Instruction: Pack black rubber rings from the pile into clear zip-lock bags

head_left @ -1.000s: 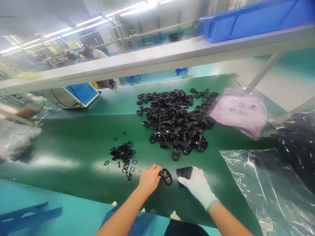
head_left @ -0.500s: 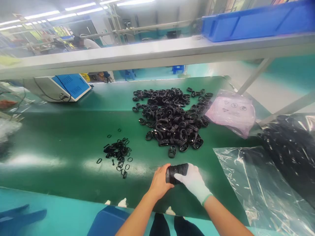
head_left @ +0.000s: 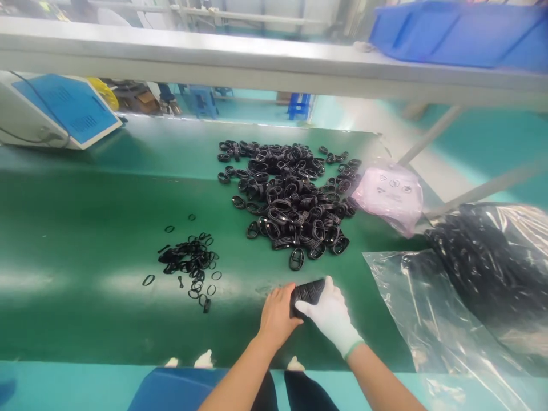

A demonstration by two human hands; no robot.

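Observation:
A short stack of black oval rings (head_left: 307, 295) lies on its side near the front edge of the green table (head_left: 107, 319). My bare left hand (head_left: 278, 314) is closed round its left end, and my right hand (head_left: 331, 317), in a white glove, grips the right end. Beyond the hands spreads a large pile of black oval buckle-like pieces (head_left: 291, 194), some of them in stacks. One single piece (head_left: 297, 258) lies just in front of that pile. Thin black bands (head_left: 192, 260) form a smaller loose pile to the left.
A pink plastic bag (head_left: 391, 191) and a clear bag of black pieces (head_left: 483, 257) lie at the right. A blue and white box-shaped machine (head_left: 64, 108) stands back left. A shelf (head_left: 257, 68) crosses above, carrying a blue bin (head_left: 462, 34).
The camera view has tilted down and shifted somewhat. Both hands still grip the black stack, which looks slightly more tilted in the view.

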